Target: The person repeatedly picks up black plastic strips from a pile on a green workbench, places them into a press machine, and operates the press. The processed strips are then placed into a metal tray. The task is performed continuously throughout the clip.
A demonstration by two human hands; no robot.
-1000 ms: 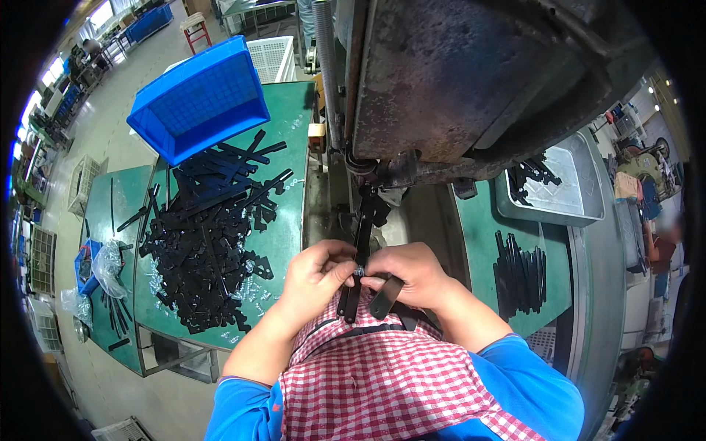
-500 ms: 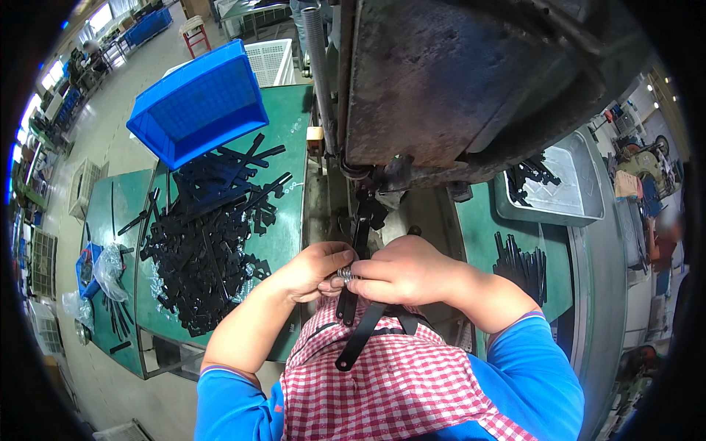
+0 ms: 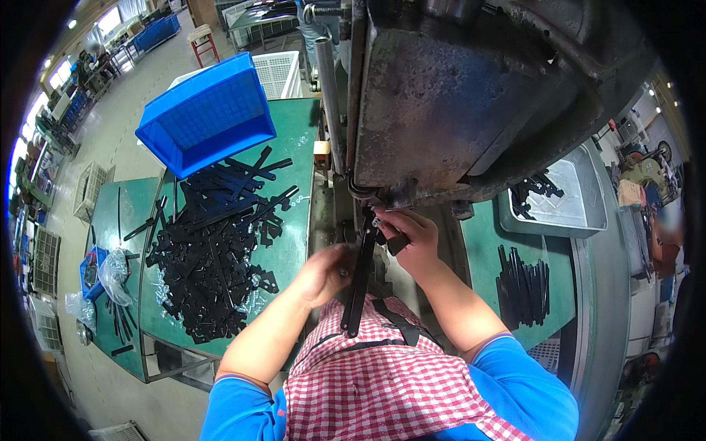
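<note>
While both the right hand and left hand grip the black strip beneath the heavy press, fingers could get crushed.

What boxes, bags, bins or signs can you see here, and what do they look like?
Blue bin: big open plastic box, tilted at the far end of the green table.
White crate: slotted plastic, just behind the blue bin.
Grey tray: shallow metal, on the right, a few black parts inside.
Clear plastic bags: crumpled, at the left table edge.
No signs, labels or screens are clear enough to tell.
</note>
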